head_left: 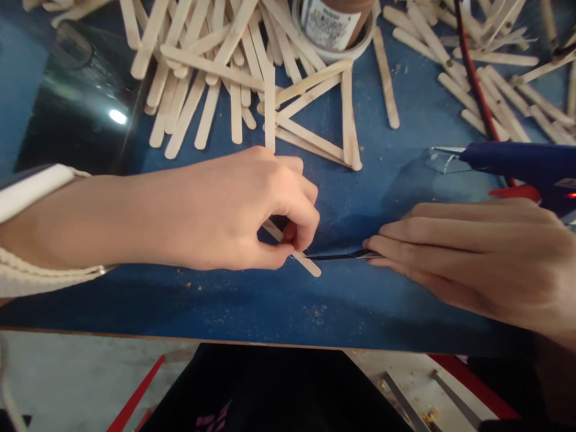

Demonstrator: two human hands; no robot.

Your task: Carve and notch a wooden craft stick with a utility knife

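My left hand is curled, thumb and fingertip pinched together on a wooden stick that lies aslant on the bench, its rounded near end poking out past my grip. My right hand lies low, fingers stretched out side by side and closed on a slim dark tool; the tool runs across to the stick just beside my left fingertips. It looks like a blade, though I can't be sure. The stick's visible end is intact, so I judge this piece unfinished; my hand hides its middle, and I can't tell whether it is nicked there.

Beyond my left hand, several sticks make a triangular frame, its corners meeting, which I take as the part already built; whether they're glued I can't see. Beside it, one stick has a slanted end, as if trimmed.

Above my right hand rests a blue glue gun, out of my grip. Farther off, a brown tub stands between a large loose heap and more scattered sticks, all seemingly unused so far.
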